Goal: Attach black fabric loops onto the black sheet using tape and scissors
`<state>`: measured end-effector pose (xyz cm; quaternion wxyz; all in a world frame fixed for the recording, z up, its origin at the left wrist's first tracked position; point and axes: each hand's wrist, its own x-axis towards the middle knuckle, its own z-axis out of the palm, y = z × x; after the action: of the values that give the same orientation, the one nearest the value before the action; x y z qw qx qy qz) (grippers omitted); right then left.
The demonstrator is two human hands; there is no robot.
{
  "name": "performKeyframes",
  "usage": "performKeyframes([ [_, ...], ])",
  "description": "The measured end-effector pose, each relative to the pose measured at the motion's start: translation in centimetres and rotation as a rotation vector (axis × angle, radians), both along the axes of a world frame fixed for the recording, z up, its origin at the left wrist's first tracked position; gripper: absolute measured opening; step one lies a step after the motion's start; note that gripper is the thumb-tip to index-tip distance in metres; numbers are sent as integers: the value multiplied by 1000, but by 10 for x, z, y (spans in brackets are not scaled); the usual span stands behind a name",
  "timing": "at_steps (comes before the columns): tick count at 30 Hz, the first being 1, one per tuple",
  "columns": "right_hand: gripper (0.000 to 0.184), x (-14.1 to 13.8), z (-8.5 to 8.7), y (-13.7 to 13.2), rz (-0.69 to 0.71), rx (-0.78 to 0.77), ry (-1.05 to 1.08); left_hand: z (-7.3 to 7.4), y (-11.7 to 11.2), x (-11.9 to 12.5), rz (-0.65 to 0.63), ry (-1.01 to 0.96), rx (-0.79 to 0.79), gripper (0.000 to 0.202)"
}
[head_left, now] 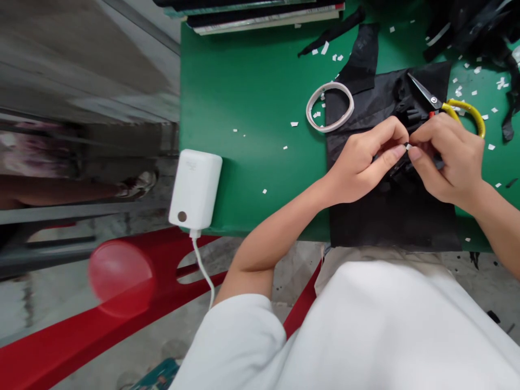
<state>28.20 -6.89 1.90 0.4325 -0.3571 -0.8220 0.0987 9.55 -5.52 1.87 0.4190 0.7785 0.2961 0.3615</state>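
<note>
My left hand (363, 162) and my right hand (453, 157) meet over a black sheet (365, 225) at the table's near edge. Both are closed, thumb against fingers, with a tiny white piece (408, 147) pinched where the fingertips come together. Whether a black strip is also in the pinch is hidden by the fingers. Small black strips (410, 115) lie on the sheet around and beneath the hands. Just beyond my right hand rest scissors (435, 101) with yellow handles, blades apart. A thin white tape roll (311, 111) overlaps the sheet's left edge.
White scraps (294, 124) are scattered over the green table (252, 92). A white power bank (195, 188) with a cable stands at the left edge. Books (264, 20) lie at the back, a black fabric heap (467, 32) at back right. A red chair (134, 281) is at lower left.
</note>
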Motion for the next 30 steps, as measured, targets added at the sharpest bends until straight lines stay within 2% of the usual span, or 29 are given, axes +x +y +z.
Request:
performKeyframes([
  [5,13,-1,3,-2,-8,-155,65,-1,1,1,14,-16,7,24],
  [9,13,-2,3,-3,-15,-218,136,-2,1,1,3,-13,18,24],
  [15,13,-2,4,-4,-53,-206,128,-3,2,0,-3,2,35,27],
  [23,15,-2,3,-4,-20,-138,57,-1,2,0,18,-1,33,25],
  [30,14,-1,1,-4,-34,-151,4,0,2,0,-3,-9,12,26],
])
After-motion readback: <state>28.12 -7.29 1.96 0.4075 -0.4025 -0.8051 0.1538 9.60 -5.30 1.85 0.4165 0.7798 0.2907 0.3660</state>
